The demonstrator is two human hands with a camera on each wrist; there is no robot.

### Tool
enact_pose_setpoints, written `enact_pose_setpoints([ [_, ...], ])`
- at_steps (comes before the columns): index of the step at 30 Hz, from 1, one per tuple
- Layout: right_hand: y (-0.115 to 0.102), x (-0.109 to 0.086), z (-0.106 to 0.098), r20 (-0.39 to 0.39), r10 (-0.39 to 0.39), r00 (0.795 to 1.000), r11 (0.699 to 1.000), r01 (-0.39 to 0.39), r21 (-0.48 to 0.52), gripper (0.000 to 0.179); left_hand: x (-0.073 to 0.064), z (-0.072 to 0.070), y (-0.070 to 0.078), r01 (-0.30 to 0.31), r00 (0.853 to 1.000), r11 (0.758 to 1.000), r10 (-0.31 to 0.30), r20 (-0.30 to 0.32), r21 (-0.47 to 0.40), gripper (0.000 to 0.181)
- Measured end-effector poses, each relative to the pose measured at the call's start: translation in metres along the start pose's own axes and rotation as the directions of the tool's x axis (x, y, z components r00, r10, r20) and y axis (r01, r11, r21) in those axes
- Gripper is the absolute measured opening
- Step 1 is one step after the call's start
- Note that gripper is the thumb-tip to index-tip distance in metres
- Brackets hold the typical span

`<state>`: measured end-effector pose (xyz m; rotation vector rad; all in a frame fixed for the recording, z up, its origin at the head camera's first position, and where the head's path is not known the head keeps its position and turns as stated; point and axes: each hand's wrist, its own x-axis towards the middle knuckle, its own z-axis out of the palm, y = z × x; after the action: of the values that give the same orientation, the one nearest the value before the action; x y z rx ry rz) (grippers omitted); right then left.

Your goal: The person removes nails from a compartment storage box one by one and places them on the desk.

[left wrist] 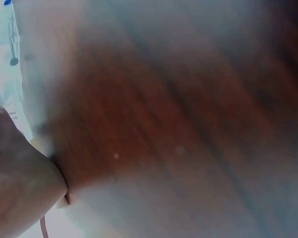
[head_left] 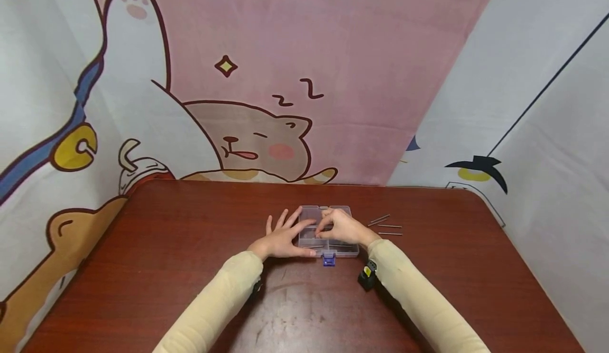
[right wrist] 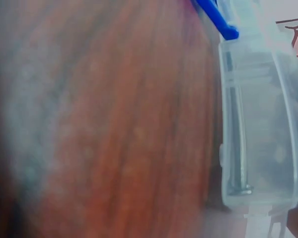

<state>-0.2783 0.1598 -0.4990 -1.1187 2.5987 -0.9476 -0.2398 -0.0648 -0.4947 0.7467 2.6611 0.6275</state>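
Observation:
A clear, divided plastic box (head_left: 351,254) lies open on the table, with a blue latch (head_left: 329,261) at its front. My left hand (head_left: 282,241) rests at the box's left side, fingers spread and thumb along the front edge. Over the middle compartments is my right hand (head_left: 343,227), thumb and forefinger brought together; anything between them is too small to make out. Thin metal nails (head_left: 340,245) lie in the front compartments. The right wrist view shows one headed nail (right wrist: 242,144) through the box wall. Only part of the left hand (left wrist: 20,178) appears in the left wrist view.
Several loose nails (head_left: 390,226) lie on the reddish-brown wooden table (head_left: 190,237), just right of the box. A printed cloth (head_left: 371,78) hangs behind the table's far edge and along its sides.

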Motion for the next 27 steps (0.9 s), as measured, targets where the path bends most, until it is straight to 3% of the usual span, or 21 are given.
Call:
enact_pose_setpoints([
  [3,-0.0006,-0.0018,-0.0014,0.009,0.005,1.000,1.000,-0.005,0.022,0.004,0.0008,0.0016,0.0007,0.007,1.000,1.000,-0.007,0.006,0.002,0.082],
  [15,0.0025,-0.0010,0.0013,-0.001,-0.105,0.995,0.994,0.105,0.030,0.009,-0.0014,0.0021,0.0006,0.007,1.000,1.000,-0.007,0.008,-0.018,0.083],
  [27,0.0026,0.0036,0.0026,0.014,-0.086,0.996,0.996,0.085,0.026,0.007,0.0004,0.0012,0.0000,0.007,1.000,1.000,-0.007,0.005,-0.003,0.084],
])
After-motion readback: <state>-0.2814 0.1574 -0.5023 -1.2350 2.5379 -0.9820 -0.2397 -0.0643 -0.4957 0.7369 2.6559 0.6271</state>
